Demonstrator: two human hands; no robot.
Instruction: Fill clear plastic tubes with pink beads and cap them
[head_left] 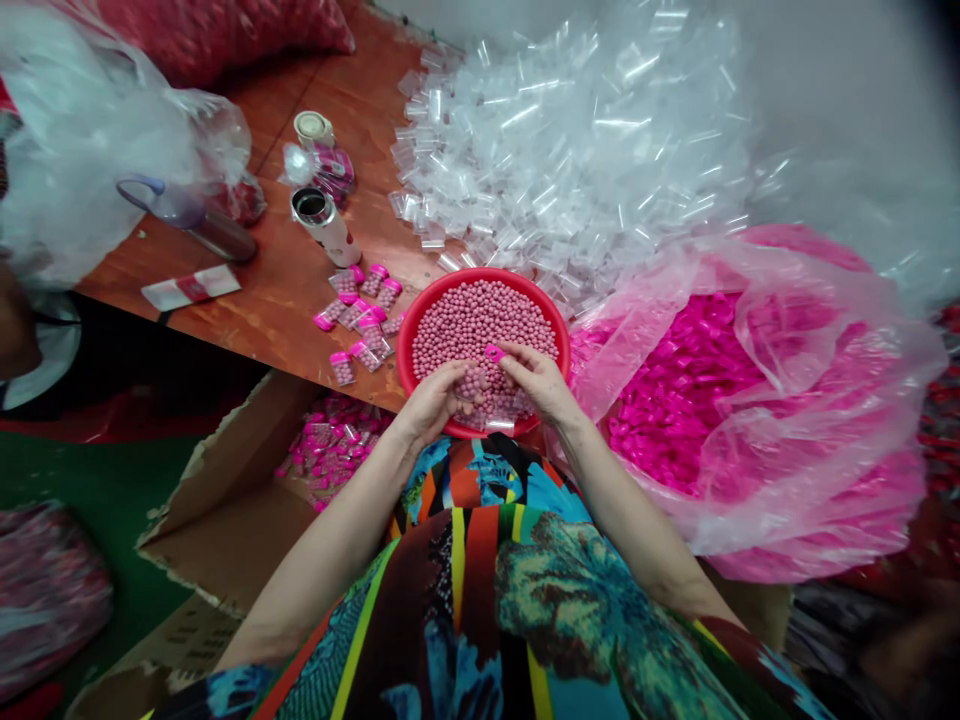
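A red bowl [409, 375] full of small pink beads [480, 312] stands in front of me. Over its near half, my left hand [441, 398] is closed around a small clear plastic container [472, 382] that looks filled with beads; the fingers partly cover it. Just to the right, my right hand [538, 380] pinches a bright pink cap [495, 352] between thumb and fingertips, apart from the container. At the bowl's near rim lies another clear container [500, 426]. Several filled, pink-capped containers [367, 315] lie on the table to the left of the bowl.
Behind the bowl spreads a big heap of clear containers [570, 140]. A plastic bag [817, 400] of pink caps [682, 390] sits at right. Below the table's left edge, a cardboard box [225, 480] holds capped containers. A tumbler [330, 235] and bottle [214, 230] stand left.
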